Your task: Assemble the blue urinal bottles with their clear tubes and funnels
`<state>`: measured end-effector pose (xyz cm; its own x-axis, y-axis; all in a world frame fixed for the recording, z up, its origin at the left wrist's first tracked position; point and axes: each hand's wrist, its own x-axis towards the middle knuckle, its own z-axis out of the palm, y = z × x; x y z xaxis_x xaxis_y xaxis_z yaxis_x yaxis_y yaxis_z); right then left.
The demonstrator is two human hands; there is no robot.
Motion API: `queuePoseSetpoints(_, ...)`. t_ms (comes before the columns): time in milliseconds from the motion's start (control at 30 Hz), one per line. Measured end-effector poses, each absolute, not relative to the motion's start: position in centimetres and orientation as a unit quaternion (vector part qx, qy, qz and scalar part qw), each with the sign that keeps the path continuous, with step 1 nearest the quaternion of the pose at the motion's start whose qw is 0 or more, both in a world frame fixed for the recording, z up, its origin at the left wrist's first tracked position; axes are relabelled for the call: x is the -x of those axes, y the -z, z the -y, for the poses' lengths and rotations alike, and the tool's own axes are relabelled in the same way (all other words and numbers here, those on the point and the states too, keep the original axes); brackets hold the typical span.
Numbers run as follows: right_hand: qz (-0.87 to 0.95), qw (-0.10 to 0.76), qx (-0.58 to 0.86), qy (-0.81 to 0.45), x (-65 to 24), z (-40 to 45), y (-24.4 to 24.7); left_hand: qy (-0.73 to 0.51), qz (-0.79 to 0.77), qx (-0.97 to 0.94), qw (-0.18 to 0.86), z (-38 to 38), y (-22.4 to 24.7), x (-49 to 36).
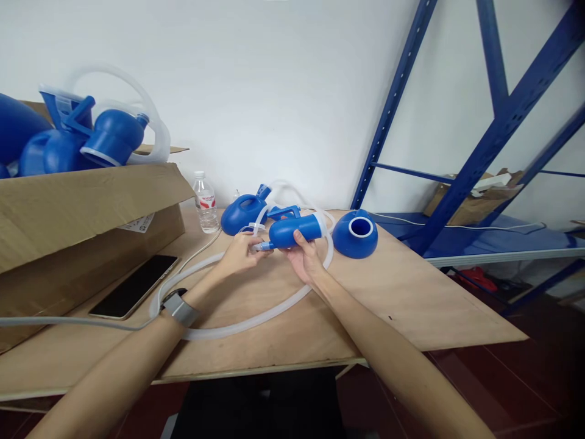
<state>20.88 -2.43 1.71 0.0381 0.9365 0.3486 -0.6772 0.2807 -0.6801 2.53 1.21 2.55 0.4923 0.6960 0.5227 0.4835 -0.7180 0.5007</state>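
Note:
Over the table, my right hand [305, 261] grips a blue plastic urinal cup [295, 231] from below, its thumb on the side. The cup lies level, with a handle on top, a white rim at its right end and a narrow nozzle at its left. At that nozzle, my left hand [243, 251] is closed on the end of a clear hose [249, 318], which loops round on the table. Whether the hose is fully over the nozzle is hidden by the fingers. Behind my left hand rests a blue urinal bottle [235, 217] with a handle.
Right of the cup sits a blue container [351, 245] with a white-rimmed opening. A cardboard box [91, 192] full of blue parts and hoses stands left. Near it are a phone [137, 285] and water bottle [208, 213]. Blue shelving [461, 177] rises at right.

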Motion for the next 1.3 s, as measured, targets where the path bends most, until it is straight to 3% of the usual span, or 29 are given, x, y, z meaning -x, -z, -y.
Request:
queuePoseSetpoints(133,0.362,0.700,0.178,-0.589,-21.0,2.0,-1.2,-0.370,-0.328,-0.868,0.034,-1.9,-1.6,-2.5)
queuePoseSetpoints(333,0.362,0.691,0.187,-0.597,-21.1,1.8,-0.9,-0.331,-0.311,-0.891,-0.027,-1.9,-1.5,-1.9)
queuePoseSetpoints(500,0.345,0.694,0.186,-0.603,-21.5,1.6,-1.2,-0.343,-0.334,-0.878,0.008,-1.5,-2.2,-2.1)
queuePoseSetpoints(733,0.290,0.688,0.181,-0.640,-22.2,0.7,-1.0,-0.462,-0.312,-0.821,0.123,-2.0,-1.8,-2.0)
queuePoseSetpoints(1000,0.268,0.689,0.171,-0.651,-22.2,0.5,-0.9,-0.483,-0.338,-0.805,0.066,-1.6,-1.2,-2.2)
queuePoseSetpoints(1100,0.262,0.690,0.171,-0.653,-22.4,0.3,-0.7,-0.467,-0.335,-0.806,0.140,-1.5,-1.8,-2.2)
queuePoseSetpoints(1300,0.300,0.651,0.196,-0.669,-22.8,0.1,-0.3,-0.296,-0.282,-0.750,0.519,-1.8,-3.6,-0.9)
